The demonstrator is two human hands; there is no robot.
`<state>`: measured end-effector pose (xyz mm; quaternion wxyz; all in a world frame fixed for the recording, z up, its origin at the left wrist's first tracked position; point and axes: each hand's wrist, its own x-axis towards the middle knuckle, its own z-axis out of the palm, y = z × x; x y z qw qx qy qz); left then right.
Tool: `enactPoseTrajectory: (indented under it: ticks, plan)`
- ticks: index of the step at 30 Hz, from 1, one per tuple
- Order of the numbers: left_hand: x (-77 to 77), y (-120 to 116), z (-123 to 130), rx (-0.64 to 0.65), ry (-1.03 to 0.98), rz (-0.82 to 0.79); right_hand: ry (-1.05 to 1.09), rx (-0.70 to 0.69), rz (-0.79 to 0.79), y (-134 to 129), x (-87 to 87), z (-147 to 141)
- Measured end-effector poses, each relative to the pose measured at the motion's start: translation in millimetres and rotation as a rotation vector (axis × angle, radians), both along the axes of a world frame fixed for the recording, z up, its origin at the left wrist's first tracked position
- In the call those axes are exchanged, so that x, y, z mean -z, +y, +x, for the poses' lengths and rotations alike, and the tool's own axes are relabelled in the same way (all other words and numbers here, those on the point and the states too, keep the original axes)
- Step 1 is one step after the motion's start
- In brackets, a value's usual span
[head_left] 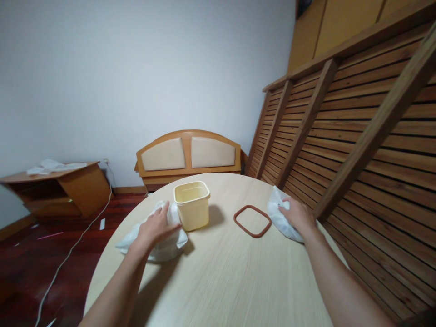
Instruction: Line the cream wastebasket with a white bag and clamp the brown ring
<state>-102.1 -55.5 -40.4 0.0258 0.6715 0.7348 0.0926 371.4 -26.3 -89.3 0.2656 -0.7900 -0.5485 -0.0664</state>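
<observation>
My left hand [159, 227] rests over a crumpled white plastic bag [170, 249] on the left of the table, its thumb spread away from the fingers. Right beside that bag stands a pale yellow plastic bin [193, 213], upright with its mouth uncovered. On the other side, the fingers of my right hand [298, 214] are curled onto a second white plastic bag [279, 220] near the table's right edge. Between the bin and this second bag, a brown rounded-square ring [252, 235] lies flat.
Everything lies on a round pale wooden table [218, 290]. Behind it stands a headboard [189, 172] with cream panels. A slatted wooden frame [340, 131] leans close along the right. At left are a low wooden desk [83, 186] and a white cable [73, 247] on the dark red floor.
</observation>
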Motion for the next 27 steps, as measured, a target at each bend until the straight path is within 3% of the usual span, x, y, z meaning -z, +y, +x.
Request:
enactPoseTrajectory:
  ticks: [4, 8, 10, 13, 16, 19, 23, 27]
  plan:
    - [13.9, 8.0, -26.8, -0.002, 0.04, -0.068, -0.008, -0.014, 0.024, -2.1, -8.6, -5.7]
    - [17.0, 15.4, -36.1, -0.11, 0.025, 0.032, -0.002, -0.032, 0.146, -7.1, -25.8, -17.3]
    - [18.7, 18.8, -28.5, -0.014, -0.125, 0.138, 0.032, -0.076, 0.278, -12.5, -36.1, -28.4]
    - [23.9, 22.9, -8.2, 0.308, -0.466, 0.278, 0.149, -0.151, 0.489, -22.4, -50.3, -50.0]
    - [32.4, 27.3, 8.7, 0.36, -0.747, 0.293, 0.371, -0.219, 0.679, -29.1, -59.3, -72.2]
    - [42.4, 33.7, 14.5, 0.41, -0.901, 0.286, 0.649, -0.334, 0.771, -29.8, -60.8, -90.6]
    - [52.0, 42.0, 14.7, 0.438, -0.951, 0.304, 0.924, -0.483, 0.704, -26.5, -51.9, -111.8]
    - [54.5, 45.8, 19.2, 0.407, -1.009, 0.308, 1.01, -0.672, 0.467, -26.9, -38.0, -132.6]
